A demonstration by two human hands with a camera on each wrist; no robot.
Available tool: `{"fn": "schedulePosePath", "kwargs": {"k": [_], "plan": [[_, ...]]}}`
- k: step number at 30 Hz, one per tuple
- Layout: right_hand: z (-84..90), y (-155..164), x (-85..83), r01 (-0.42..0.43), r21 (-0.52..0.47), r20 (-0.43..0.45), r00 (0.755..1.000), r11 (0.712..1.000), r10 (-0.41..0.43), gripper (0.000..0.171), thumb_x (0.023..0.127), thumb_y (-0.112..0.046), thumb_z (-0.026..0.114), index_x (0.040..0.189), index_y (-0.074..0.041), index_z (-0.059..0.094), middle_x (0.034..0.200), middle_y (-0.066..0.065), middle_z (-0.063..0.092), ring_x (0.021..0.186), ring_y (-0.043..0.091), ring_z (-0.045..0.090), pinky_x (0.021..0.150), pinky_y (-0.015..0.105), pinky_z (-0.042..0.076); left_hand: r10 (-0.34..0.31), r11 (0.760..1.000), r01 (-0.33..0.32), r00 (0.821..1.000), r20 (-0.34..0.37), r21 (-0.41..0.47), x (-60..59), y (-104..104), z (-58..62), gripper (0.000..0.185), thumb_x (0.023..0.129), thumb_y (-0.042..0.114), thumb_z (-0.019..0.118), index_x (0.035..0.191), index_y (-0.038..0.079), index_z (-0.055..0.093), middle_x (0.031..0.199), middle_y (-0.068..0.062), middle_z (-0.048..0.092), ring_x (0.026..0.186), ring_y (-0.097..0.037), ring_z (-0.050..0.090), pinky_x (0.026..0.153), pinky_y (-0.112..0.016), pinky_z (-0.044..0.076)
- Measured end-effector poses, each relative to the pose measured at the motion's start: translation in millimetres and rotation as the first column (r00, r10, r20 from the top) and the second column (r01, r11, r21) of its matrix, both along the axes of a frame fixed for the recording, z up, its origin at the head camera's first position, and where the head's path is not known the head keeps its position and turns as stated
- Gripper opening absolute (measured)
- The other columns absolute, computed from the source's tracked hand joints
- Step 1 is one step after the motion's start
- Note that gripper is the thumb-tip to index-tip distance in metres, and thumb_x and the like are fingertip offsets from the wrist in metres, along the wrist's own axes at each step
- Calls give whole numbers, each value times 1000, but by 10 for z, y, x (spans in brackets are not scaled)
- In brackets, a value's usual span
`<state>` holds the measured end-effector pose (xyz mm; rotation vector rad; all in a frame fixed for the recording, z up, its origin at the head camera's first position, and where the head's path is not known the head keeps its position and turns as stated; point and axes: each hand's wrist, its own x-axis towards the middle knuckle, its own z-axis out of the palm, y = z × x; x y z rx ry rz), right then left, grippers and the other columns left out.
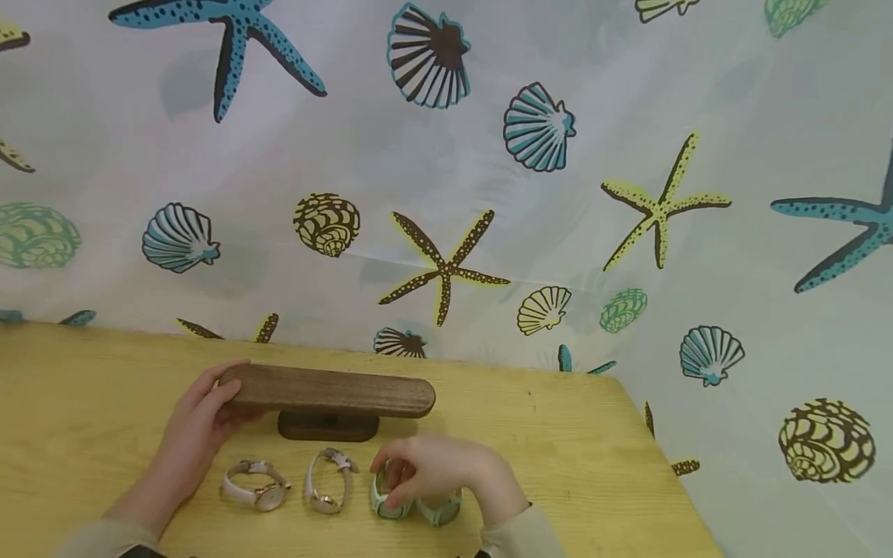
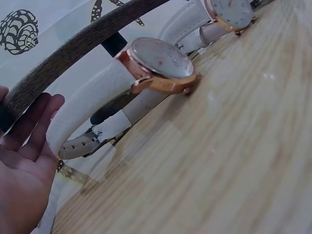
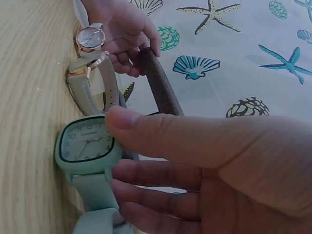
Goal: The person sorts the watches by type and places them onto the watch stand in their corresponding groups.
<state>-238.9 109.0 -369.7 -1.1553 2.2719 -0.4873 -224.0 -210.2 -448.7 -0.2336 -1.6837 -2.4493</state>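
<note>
mint watch (image 3: 87, 146), square face, dial text too tiny to read | right hand (image 1: 446, 473) pinching it | left hand (image 1: 198, 422) gripping wooden stand (image 1: 335, 391) behind it

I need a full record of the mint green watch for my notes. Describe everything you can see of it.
The mint green watch has a rounded-square case with a pale dial, numerals and thin hands, and a matching strap that looks like soft rubber, closed in a loop. It stands on its side on the wooden table, rightmost of three watches, in front of the dark wooden stand. The right hand grips it, thumb on the case's edge.
</note>
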Motion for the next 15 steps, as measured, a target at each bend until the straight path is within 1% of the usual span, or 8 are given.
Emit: {"fn": "schedulePosePath", "kwargs": {"k": [5, 8, 11, 15], "plan": [[28, -41, -5, -20, 10, -29, 999, 1000, 20, 39, 86, -21, 73, 121, -9, 60, 85, -13, 62, 76, -4, 57, 71, 12, 46, -30, 999, 31, 999, -20, 36, -17, -16, 45, 34, 104, 17, 43, 137, 11, 48, 129, -11, 26, 97, -12, 62, 79, -29, 55], [22, -77, 9, -40, 38, -57, 997, 998, 42, 37, 86, -20, 73, 119, -11, 61, 87, -13, 62, 78, -5, 56, 71, 11, 46, -29, 999, 31, 999, -44, 40, -18, -12, 49, 34, 103, 16, 44, 137, 9, 48, 127, -9, 28, 98, -11, 61, 79, -28, 55], [-8, -118, 41, -64, 67, -87, 994, 996, 70, 33, 86, -18, 73, 117, -14, 63, 88, -13, 61, 79, -4, 55, 71, 11, 45, -6, 999, 8, 998, -58, 31, -3, -2, 40, 35, 103, 14, 46, 137, 8, 48, 127, -8, 31, 101, -9, 59, 80, -27, 55], [-56, -160, 89, -102, 88, -89, 990, 991, 110, 27, 87, -16, 71, 114, -15, 65, 87, -12, 57, 77, -2, 50, 70, 11, 43, 64, 998, -64, 997, -52, 10, 34, 18, 9, 35, 100, 12, 51, 135, 7, 51, 128, -3, 38, 105, -4, 54, 80, -21, 53]]}}
